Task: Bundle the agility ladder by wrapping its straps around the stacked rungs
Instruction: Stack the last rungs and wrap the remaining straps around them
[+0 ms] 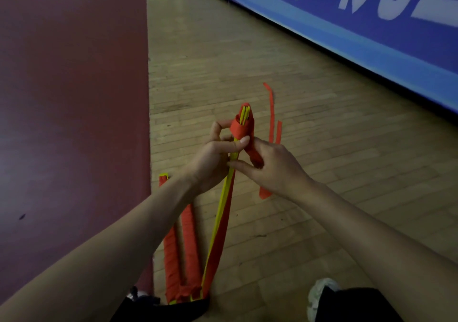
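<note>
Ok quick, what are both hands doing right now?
Left hand: holds the stacked rungs.
Right hand: grips the red strap wrapped round them.

Yellow rungs (226, 187) bound in an orange-red strap (244, 129). Two orange-red bundles (188, 242) with yellow edges. Pale tan wooden floor (247, 61) in a pattern of narrow planks, next to a dark maroon painted area (74, 86). Blue banner (359, 31) with white lettering and a lighter blue lower band. Black clothing (359, 306); whitish-grey shoe (319, 294).
</note>
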The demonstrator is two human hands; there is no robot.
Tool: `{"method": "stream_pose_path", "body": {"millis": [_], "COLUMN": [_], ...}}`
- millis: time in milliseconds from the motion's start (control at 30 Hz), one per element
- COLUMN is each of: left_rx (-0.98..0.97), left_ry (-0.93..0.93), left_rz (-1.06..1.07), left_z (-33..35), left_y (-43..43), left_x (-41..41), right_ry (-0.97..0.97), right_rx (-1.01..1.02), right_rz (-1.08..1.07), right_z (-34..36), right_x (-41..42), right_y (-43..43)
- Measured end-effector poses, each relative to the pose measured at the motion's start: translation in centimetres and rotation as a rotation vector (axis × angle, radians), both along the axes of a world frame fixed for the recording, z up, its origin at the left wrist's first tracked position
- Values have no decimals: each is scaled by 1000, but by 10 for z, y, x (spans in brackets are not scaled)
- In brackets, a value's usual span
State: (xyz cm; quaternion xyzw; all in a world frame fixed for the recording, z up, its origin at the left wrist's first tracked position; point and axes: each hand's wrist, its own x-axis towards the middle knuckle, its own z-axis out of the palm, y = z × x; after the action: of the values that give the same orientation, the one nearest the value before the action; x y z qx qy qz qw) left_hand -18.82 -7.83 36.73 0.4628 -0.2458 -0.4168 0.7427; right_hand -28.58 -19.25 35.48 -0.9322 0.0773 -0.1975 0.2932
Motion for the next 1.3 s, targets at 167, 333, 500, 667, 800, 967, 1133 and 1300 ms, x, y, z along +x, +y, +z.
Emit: {"method": "stream_pose_path", "body": {"millis": [167, 333, 500, 667, 800, 967, 1133, 1300], "left_rx": [-21, 179, 221, 364, 435, 480, 519, 543], "left_ry": [40, -159, -111, -44, 0, 23, -17, 31], "left_rz": [78, 156, 245, 54, -350, -429, -381, -340], "left_z": [-7, -8, -16, -12, -10, -8, -7, -10], "left_y": [-10, -11, -9, -2, 10, 13, 7, 1], "left_x": [-6, -2, 4, 14, 12, 11, 9, 12], "right_ry": [-7, 51, 65, 84, 87, 133, 183, 171], "right_rx": [94, 385, 638, 771, 818, 807, 768, 817], "right_rz": [-103, -99, -21, 90, 159, 169, 141, 95], "right_z": [-5, -7, -11, -6, 0, 5, 6, 1], "right_x": [9, 14, 13, 9, 7, 3, 2, 4], "right_y": [4, -2, -5, -4, 2, 0, -10, -12]}}
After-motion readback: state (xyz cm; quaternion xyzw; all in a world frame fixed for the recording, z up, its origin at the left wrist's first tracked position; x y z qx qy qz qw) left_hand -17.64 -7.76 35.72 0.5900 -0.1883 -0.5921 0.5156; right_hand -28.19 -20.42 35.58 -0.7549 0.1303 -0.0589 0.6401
